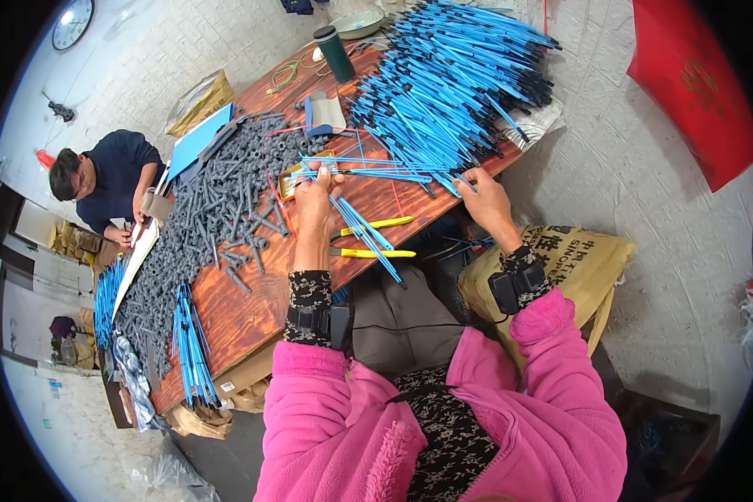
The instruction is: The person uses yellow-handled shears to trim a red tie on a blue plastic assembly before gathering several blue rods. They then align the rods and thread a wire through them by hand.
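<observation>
My left hand (316, 191) is closed around a few thin blue rods (385, 173) above the wooden table (263, 314). They stretch across to my right hand (485, 199), whose fingers pinch their dark ends near the table's edge. Just in front of my left hand lies a loose bunch of blue rods (364, 227), crossing a tool with yellow handles (381, 253); its jaws are hidden. Beside my left fingers is a small yellow-rimmed box (288, 186). A big heap of blue rods with black ends (443, 84) covers the far right of the table.
Dark grey plastic pieces (217, 180) heap up on the left. Another bunch of blue rods (194, 356) leans at the near left edge. A green tumbler (334, 54) stands at the back. One person (109, 180) works across the table. A yellow sack (552, 280) sits right of my legs.
</observation>
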The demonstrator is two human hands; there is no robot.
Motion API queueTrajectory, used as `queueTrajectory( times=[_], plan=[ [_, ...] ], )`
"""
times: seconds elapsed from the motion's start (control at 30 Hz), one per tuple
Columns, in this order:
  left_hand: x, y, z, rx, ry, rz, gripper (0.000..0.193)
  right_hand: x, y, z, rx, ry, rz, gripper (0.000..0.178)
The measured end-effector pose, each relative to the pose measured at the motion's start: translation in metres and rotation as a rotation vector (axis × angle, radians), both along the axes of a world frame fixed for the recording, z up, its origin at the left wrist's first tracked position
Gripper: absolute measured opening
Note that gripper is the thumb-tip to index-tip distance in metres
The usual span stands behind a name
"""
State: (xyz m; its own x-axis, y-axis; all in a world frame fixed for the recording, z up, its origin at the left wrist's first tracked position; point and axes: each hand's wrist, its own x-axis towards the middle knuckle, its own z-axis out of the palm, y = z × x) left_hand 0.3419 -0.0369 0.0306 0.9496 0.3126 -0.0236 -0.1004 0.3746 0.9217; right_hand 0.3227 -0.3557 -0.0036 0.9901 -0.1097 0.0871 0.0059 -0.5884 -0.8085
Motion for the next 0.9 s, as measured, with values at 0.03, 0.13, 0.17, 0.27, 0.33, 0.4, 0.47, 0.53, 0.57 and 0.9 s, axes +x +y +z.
queueTrajectory(
  times=[0.03, 0.13, 0.17, 0.27, 0.33, 0.4, 0.47, 0.53, 0.57, 0.9],
  plan=[
    [-0.003, -0.001, 0.003, 0.000, 0.024, -0.001, 0.015, -0.001, -0.002, 0.000, 0.003, 0.013, 0.008, 0.039],
    [-0.011, 0.003, 0.011, 0.002, 0.068, -0.003, 0.016, -0.005, -0.008, 0.000, 0.010, 0.036, 0.024, 0.038],
    [-0.013, 0.009, 0.010, -0.009, 0.086, 0.004, 0.017, -0.007, -0.008, 0.003, 0.010, 0.026, 0.039, 0.038],
    [-0.014, 0.021, 0.009, -0.035, 0.117, 0.014, 0.017, -0.013, -0.011, 0.013, 0.006, 0.003, 0.065, 0.037],
    [-0.014, 0.021, 0.011, -0.054, 0.141, 0.006, 0.018, -0.020, -0.012, 0.024, -0.032, -0.027, 0.062, 0.033],
    [-0.015, 0.018, 0.012, -0.063, 0.151, -0.005, 0.018, -0.025, -0.015, 0.026, -0.051, -0.044, 0.054, 0.032],
    [-0.013, 0.014, 0.011, -0.082, 0.173, -0.003, 0.018, -0.027, -0.019, 0.020, -0.147, -0.260, 0.038, 0.025],
    [-0.010, 0.017, 0.009, -0.082, 0.175, -0.004, 0.018, -0.031, -0.018, 0.021, -0.188, -0.375, 0.024, 0.022],
    [-0.009, 0.022, 0.003, -0.111, 0.184, 0.011, 0.018, -0.034, -0.016, 0.024, -0.227, -0.443, 0.029, 0.020],
    [-0.003, 0.032, -0.018, -0.154, 0.171, 0.005, 0.016, -0.018, -0.006, 0.046, -0.301, -0.796, 0.279, 0.016]
  ],
)
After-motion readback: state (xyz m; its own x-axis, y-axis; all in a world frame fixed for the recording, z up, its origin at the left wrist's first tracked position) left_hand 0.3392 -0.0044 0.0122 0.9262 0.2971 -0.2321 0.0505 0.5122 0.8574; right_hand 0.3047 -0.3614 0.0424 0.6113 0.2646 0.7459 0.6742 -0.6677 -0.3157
